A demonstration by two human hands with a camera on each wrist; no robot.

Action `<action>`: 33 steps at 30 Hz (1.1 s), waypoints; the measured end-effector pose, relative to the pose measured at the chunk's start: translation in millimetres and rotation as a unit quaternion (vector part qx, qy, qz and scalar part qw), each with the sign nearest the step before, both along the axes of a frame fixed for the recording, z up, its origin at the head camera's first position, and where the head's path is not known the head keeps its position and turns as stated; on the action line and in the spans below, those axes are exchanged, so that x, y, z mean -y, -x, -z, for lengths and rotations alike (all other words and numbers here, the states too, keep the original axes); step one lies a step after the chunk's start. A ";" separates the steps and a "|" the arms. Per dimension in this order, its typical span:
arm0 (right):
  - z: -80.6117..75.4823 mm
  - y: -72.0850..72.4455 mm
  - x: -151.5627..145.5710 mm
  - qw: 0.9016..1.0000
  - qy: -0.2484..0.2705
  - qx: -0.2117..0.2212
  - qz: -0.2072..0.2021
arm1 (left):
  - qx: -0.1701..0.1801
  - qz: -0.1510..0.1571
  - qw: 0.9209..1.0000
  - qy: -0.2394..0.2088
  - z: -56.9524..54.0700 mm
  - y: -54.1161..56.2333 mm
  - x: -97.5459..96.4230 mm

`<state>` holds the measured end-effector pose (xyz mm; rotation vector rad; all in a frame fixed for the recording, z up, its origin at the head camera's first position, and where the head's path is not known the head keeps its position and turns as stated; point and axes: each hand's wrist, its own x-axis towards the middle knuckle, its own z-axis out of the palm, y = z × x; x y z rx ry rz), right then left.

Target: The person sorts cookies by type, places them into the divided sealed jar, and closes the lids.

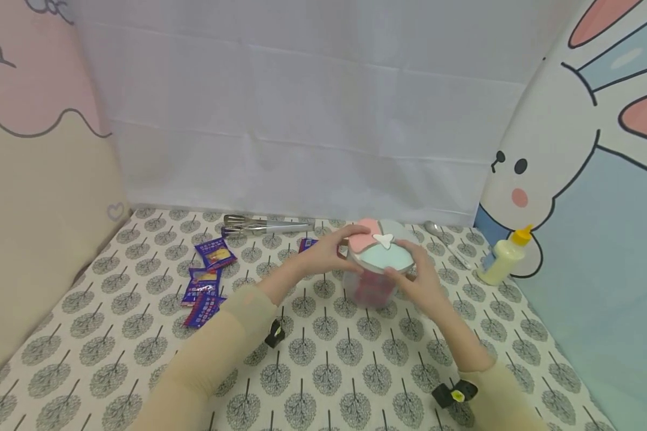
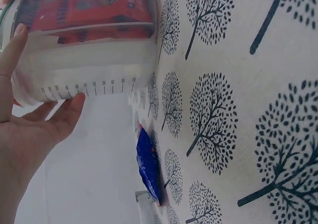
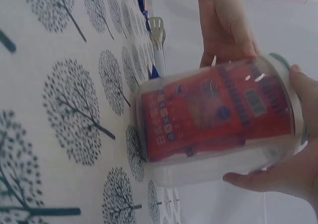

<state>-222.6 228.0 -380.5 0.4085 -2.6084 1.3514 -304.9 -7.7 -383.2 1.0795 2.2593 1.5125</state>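
A clear plastic storage jar (image 1: 374,293) stands upright on the tree-print cloth, closed by a lid (image 1: 390,258) in pink, mint and grey sections. My left hand (image 1: 331,252) grips its upper left side, fingers curved round the lid's edge. On the opposite side my right hand (image 1: 423,280) holds the jar near the rim. Red packets (image 3: 203,112) show through the wall in the right wrist view. Measuring marks (image 2: 94,87) run along the jar's side in the left wrist view.
Several blue snack packets (image 1: 203,284) lie to the left, with another (image 1: 307,244) behind my left hand. Metal-headed utensils (image 1: 269,226) rest at the back. To the right are a spoon (image 1: 447,242) and a pale yellow bottle (image 1: 498,261) with an orange cap.
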 end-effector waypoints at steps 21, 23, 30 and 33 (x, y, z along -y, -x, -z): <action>17.4 66.5 -66.1 0.926 0.219 0.068 -0.299 | -0.087 -0.150 0.982 0.075 13.0 -63.3 2.5; 19.1 66.9 -69.1 0.926 0.213 0.077 -0.301 | -0.092 -0.137 0.984 0.067 15.9 -62.8 5.5; 2.8 54.2 -68.4 0.960 0.109 0.038 -0.256 | -0.079 -0.076 0.992 0.068 4.3 -42.1 17.3; -7.0 42.5 -58.8 0.978 0.049 0.017 -0.204 | -0.066 -0.064 0.994 0.052 -1.3 -26.4 22.0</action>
